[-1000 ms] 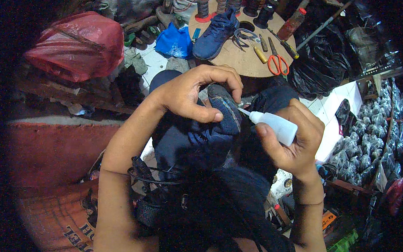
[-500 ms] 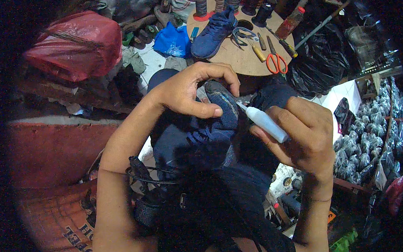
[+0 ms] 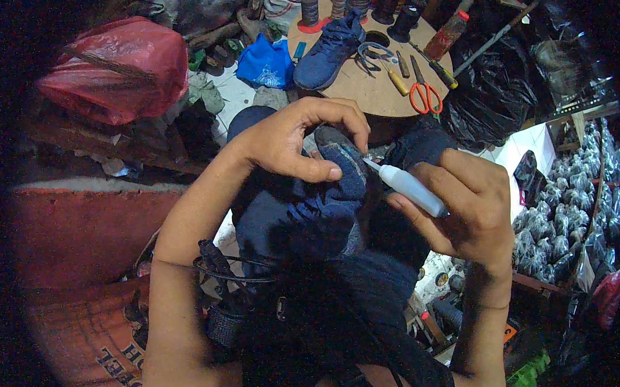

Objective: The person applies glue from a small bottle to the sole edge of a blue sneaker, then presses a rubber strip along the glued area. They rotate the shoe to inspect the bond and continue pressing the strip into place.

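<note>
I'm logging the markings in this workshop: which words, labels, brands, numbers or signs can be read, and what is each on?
I won't copy wording, but print shows here:
Orange sack: large dark capitals, legible in part.
Blue bag: white print, too small to read.
Orange item at lower right: a dark mark, too little visible to read.
White bottle in the right hand: no lettering visible.

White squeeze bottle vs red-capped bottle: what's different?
The squeeze bottle is whitish; the red-capped bottle is dark reddish. The squeeze bottle has a slim nozzle, the red-capped bottle a wider cap. The right hand holds the squeeze bottle; no hand touches the red-capped bottle. Both are elongated.
</note>
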`<state>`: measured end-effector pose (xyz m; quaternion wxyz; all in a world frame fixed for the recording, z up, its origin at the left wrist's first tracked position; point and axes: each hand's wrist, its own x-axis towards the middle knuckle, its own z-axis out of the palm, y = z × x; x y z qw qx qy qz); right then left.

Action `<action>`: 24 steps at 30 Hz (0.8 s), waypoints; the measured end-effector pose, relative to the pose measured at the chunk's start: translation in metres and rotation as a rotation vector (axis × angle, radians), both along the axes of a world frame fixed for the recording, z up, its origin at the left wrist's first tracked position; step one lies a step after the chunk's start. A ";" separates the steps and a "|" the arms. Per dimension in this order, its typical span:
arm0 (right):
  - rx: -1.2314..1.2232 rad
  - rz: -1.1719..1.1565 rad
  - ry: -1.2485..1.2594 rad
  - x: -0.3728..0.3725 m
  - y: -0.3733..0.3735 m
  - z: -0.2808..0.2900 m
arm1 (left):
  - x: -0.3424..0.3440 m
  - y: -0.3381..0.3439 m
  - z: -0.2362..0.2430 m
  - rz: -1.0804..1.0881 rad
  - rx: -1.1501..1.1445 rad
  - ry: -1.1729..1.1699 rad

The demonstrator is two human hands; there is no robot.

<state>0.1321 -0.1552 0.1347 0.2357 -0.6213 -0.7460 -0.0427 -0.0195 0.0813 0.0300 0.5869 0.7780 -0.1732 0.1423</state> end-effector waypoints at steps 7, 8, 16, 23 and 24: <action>0.060 -0.017 0.094 -0.001 -0.004 -0.016 | 0.002 0.000 -0.004 -0.019 -0.012 -0.012; 0.064 -0.020 0.093 0.000 -0.004 -0.017 | 0.003 0.001 -0.004 -0.020 -0.010 -0.013; 0.054 -0.017 0.129 0.001 -0.008 -0.021 | 0.004 0.001 -0.007 -0.012 0.000 0.031; 0.027 -0.044 0.179 0.000 -0.011 -0.022 | 0.005 0.001 -0.007 -0.047 0.014 -0.007; 0.020 -0.044 0.183 0.000 -0.011 -0.022 | 0.005 0.001 -0.007 -0.047 0.015 -0.008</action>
